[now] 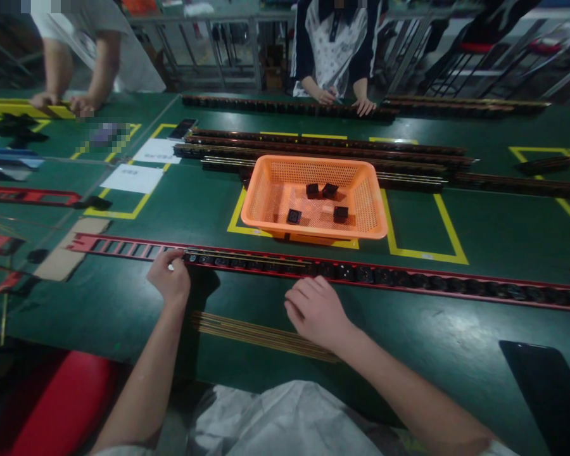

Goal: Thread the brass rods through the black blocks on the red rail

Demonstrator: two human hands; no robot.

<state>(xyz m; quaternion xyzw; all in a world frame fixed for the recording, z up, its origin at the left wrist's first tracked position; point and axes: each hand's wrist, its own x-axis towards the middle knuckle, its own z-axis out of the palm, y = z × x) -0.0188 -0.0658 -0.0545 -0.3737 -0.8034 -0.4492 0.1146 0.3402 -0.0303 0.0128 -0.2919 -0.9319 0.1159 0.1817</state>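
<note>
A long red rail frame (128, 247) lies across the table, its left part with open slots and the rest filled with a row of black square blocks (365, 274). Thin brass-coloured rods (247, 256) run along the top of the blocks. My left hand (171, 278) is closed in a pinch on the rods' left end. Beside the rail's near edge is my right hand (316, 311), fingers curled and pressed together; what is under them is hidden. A bundle of similar rods (261, 335) lies on the table between my forearms.
An orange basket (313, 231) with several black blocks stands beyond the rail. Behind it lie long dark assembled strips (313, 149). A dark phone-like slab (546, 386) is at the right. Two co-workers' hands (344, 101) are across the table. Cardboard (66, 259) lies under the rail's left end.
</note>
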